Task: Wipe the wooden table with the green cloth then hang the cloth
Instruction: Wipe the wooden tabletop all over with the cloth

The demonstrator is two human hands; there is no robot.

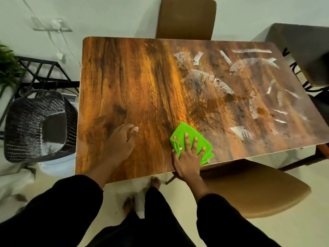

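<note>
The wooden table [135,79] fills the middle of the view. Its left half looks glossy, while its right half carries white smears and brown spots. A folded green cloth [185,132] lies near the table's front edge, right of centre. My right hand [188,154] presses flat on the cloth with fingers spread. My left hand [122,141] rests on the bare wood to the left of the cloth, fingers together, holding nothing.
A brown chair [187,18] stands behind the table, and another brown chair seat [258,189] is at the front right. A black woven basket [39,122] sits to the left by a black metal rack [44,68]. A dark second table [302,49] adjoins the right corner.
</note>
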